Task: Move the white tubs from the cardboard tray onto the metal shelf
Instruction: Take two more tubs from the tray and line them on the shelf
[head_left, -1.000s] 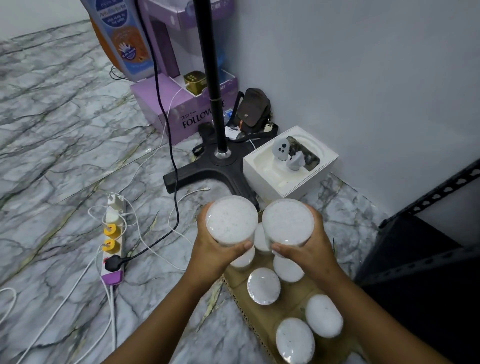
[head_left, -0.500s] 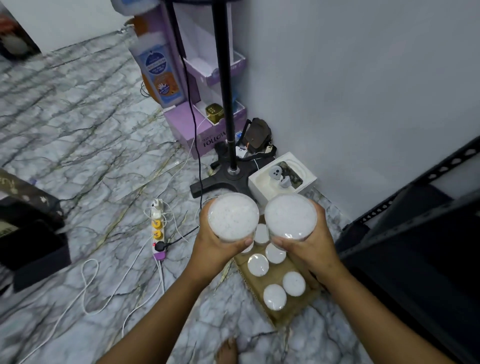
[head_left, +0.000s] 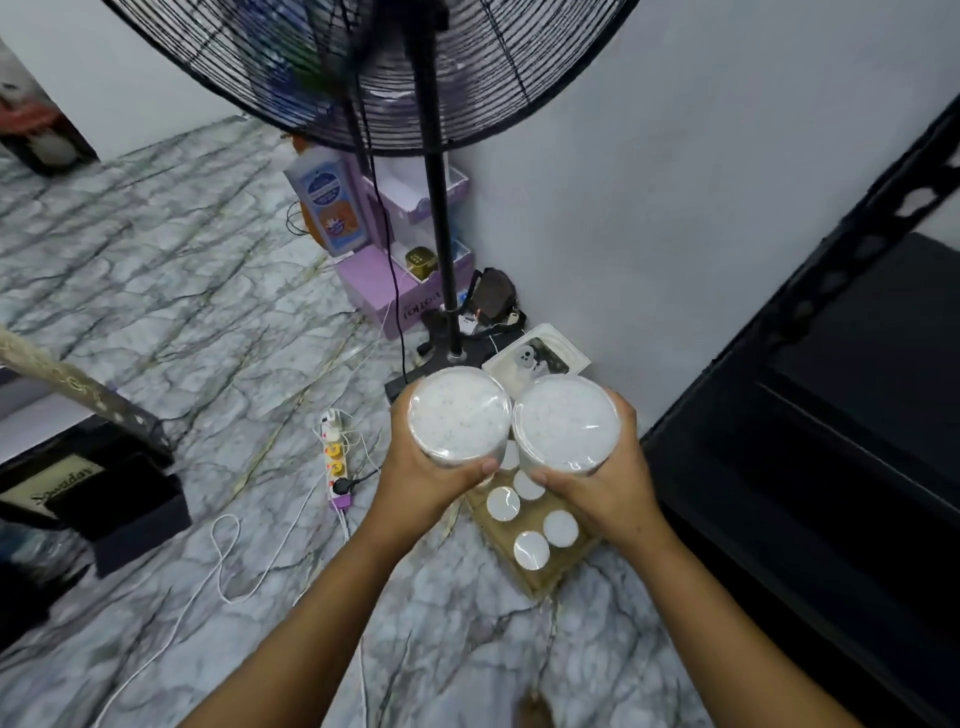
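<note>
I hold two white tubs with clear lids side by side, high above the floor. My left hand (head_left: 421, 480) grips the left tub (head_left: 460, 413) and my right hand (head_left: 605, 483) grips the right tub (head_left: 566, 423). Far below them the cardboard tray (head_left: 545, 574) lies on the marble floor with several more white tubs (head_left: 531, 550) standing in it, some hidden behind my hands. The black metal shelf (head_left: 810, 447) stands to the right of the tray, its dark boards close to my right hand.
A standing fan (head_left: 441, 228) rises just beyond the tubs, its cage overhead. A power strip (head_left: 335, 460) with loose cables lies left of the tray. A white box (head_left: 537, 358), purple boxes (head_left: 384, 291) and a dark frame (head_left: 88, 493) sit on the floor.
Both tubs have risen with my hands well above the tray. My view has lifted too, so the tray looks smaller, the fan cage has come into sight, and the shelf fills more of the right.
</note>
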